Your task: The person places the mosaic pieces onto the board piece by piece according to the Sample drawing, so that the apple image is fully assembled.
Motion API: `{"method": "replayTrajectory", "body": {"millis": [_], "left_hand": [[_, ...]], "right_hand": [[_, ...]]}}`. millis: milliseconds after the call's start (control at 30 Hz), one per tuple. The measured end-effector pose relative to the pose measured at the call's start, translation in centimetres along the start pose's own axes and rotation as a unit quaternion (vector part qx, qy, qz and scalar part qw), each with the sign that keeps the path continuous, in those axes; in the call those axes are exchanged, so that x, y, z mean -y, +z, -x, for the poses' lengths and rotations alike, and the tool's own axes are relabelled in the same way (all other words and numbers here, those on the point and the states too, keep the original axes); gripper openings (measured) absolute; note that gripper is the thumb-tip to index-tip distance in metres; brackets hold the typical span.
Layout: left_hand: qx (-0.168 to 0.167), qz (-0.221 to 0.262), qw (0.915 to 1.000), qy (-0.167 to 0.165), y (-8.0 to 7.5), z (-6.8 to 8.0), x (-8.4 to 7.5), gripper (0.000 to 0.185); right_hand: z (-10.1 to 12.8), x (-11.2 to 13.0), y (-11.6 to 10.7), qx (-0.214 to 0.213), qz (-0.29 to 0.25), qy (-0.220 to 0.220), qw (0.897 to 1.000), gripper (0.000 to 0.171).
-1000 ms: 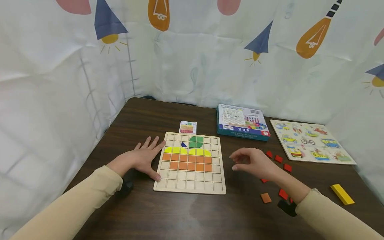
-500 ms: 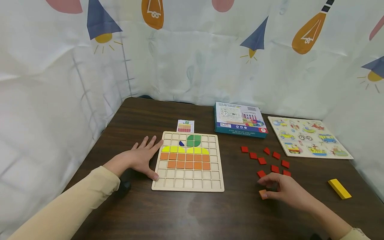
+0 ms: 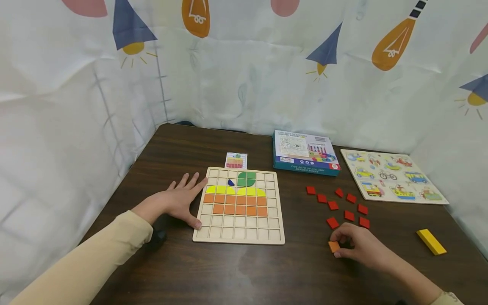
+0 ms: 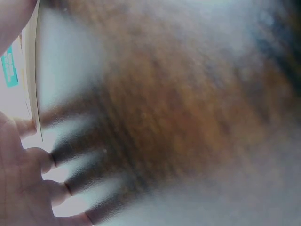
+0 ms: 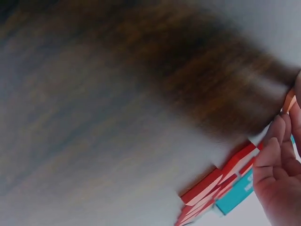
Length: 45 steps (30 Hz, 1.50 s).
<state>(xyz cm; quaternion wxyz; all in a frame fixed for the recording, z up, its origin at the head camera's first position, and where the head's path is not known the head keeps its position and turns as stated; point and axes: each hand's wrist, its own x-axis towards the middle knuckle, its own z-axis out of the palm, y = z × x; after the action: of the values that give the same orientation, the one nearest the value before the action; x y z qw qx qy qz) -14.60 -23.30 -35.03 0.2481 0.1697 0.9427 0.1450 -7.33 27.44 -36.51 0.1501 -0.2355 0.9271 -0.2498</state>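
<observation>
Pinching an orange tile between thumb and fingertips, your right hand sits on the counter, right of the grid board and just below the scattered red tiles. Your left hand lies flat, grip released, fingers straight against the board's left edge. Board rows hold yellow and orange tiles. A blue box sits behind the board.

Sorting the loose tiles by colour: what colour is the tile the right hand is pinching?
Orange, pinched by the right hand; head view shows it best.
</observation>
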Motion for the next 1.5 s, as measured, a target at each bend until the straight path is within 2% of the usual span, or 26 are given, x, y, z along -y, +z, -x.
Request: {"method": "replayTrajectory", "body": {"millis": [200, 333, 500, 667, 800, 933, 1167, 1500], "left_hand": [[0.001, 0.000, 1.0000, -0.002, 0.0, 0.0, 0.1, 0.140], [0.003, -0.001, 1.0000, -0.003, 0.1, 0.0, 0.1, 0.140], [0.002, -0.004, 1.0000, -0.005, 0.1, -0.1, 0.0, 0.140], [0.002, -0.006, 1.0000, -0.005, 0.1, 0.0, 0.0, 0.140], [0.002, -0.005, 1.0000, -0.006, 0.0, 0.0, -0.1, 0.140], [0.003, -0.005, 1.0000, -0.005, 0.0, 0.1, 0.0, 0.139], [0.003, -0.004, 1.0000, -0.007, 0.1, 0.1, 0.1, 0.140], [0.008, -0.006, 0.9999, -0.006, -0.1, 0.2, -0.1, 0.139]], "right_hand": [[-0.6, 0.5, -0.1, -0.009, -0.001, 0.002, 1.000, 0.023], [-1.8, 1.6, -0.4, -0.023, -0.006, 0.004, 1.000, 0.021], [-4.4, 3.9, -0.4, -0.048, -0.014, 0.018, 0.999, 0.023], [-7.8, 6.3, 0.1, -0.058, -0.054, 0.018, 0.997, 0.025], [-10.7, 8.4, 0.6, -0.034, -0.078, 0.004, 0.996, 0.028], [-13.4, 10.5, 1.2, -0.008, -0.080, -0.021, 0.997, 0.028], [-17.5, 13.7, 2.2, 0.005, -0.072, -0.084, 0.994, 0.025], [-21.7, 18.2, 3.6, 0.049, -0.043, -0.101, 0.993, 0.022]]}}
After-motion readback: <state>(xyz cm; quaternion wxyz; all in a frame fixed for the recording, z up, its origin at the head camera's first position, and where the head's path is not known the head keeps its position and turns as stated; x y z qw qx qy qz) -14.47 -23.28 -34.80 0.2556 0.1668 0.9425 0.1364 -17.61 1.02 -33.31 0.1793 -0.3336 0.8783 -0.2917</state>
